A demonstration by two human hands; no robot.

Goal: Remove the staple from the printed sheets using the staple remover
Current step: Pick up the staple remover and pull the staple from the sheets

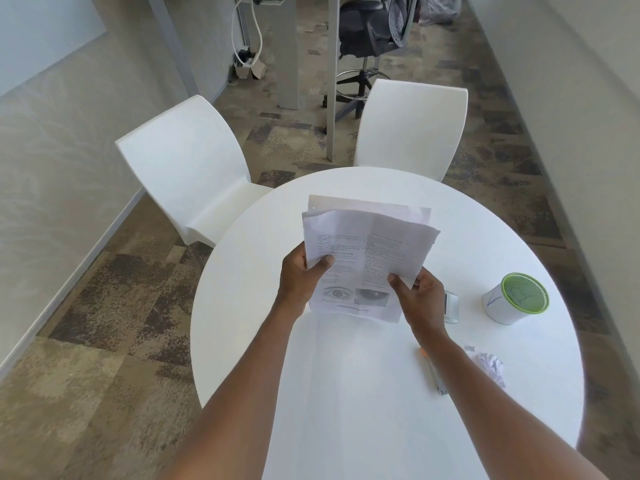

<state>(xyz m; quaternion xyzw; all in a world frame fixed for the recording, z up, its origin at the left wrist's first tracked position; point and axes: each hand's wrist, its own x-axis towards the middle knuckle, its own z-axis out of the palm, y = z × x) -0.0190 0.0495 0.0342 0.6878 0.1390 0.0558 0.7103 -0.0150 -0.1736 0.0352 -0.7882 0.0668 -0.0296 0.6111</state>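
Note:
I hold a stack of printed sheets point(367, 251) above the round white table point(346, 393), tilted towards me, with text and two eye pictures on the front page. My left hand point(303, 277) grips the stack's left edge, thumb on the front page. My right hand point(417, 296) pinches its lower right edge. The pages fan apart at the top. A small silvery tool point(451, 308) lies on the table just right of my right hand; I cannot tell whether it is the staple remover. No staple is visible.
A white cup with a green lid point(516, 299) stands at the table's right. A crumpled paper ball point(486, 365) and a narrow metallic object point(437, 375) lie beside my right forearm. Two white chairs point(194, 168) point(412, 126) stand behind the table.

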